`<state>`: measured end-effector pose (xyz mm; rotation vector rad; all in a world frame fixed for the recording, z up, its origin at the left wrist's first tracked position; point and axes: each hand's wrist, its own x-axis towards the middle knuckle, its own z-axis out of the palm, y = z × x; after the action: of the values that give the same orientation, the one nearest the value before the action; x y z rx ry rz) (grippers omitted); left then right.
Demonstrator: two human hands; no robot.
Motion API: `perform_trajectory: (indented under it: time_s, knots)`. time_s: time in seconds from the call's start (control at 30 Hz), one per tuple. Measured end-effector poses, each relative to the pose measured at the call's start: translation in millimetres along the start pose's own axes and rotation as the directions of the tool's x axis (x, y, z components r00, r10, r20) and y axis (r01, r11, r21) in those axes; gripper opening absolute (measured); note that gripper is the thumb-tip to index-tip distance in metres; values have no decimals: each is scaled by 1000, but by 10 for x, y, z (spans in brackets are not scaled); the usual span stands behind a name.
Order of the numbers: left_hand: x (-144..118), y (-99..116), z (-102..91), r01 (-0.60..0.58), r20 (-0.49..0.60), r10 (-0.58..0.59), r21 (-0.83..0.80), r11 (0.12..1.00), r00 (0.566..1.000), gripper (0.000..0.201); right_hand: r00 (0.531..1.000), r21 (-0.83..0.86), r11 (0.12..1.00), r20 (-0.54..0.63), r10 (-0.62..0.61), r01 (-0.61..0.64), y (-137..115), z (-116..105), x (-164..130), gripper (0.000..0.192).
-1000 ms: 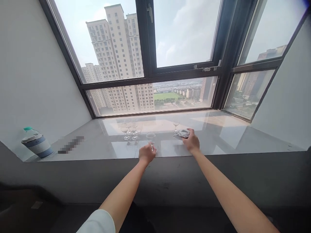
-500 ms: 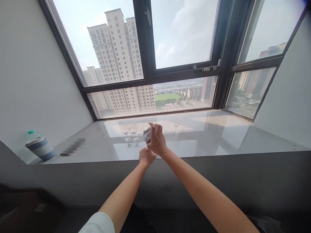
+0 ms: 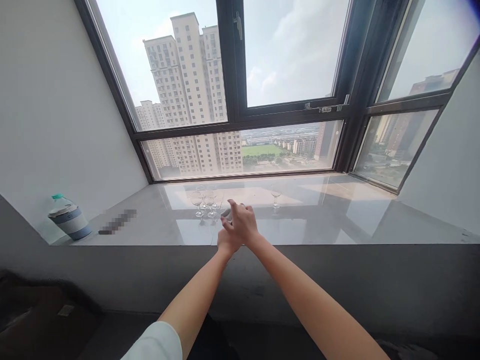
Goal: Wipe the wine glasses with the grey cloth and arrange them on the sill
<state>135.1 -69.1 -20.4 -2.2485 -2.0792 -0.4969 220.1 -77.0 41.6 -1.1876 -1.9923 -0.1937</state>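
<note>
Glossy grey stone windowsill (image 3: 337, 220): right hand (image 3: 242, 225) rubs a pale cloth (image 3: 226, 213) over something the left hand (image 3: 226, 243) grips, hidden. Go gently.

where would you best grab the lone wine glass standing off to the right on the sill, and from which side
Probably by the thin stem, just under the bowl, coming from the near side. The small clear stemmed wine glass stands upright and alone on the glossy grey stone window sill, apart from the cluster of clear wine glasses to its left, so nothing blocks that approach. The right hand is nearest it.
</note>
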Motion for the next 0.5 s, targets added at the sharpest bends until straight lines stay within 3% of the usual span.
perform_trajectory:
  time_s: [0.23,0.5]
  knots:
    - [51,-7,37,62,103,-67,56,997,992,68,999,21,1000,-45,-21,22,58,66,19,44]
    - [21,2,3,25,95,-26,18,1000,995,32,976,49,999,-218,18,-7,142,-22,80,50]
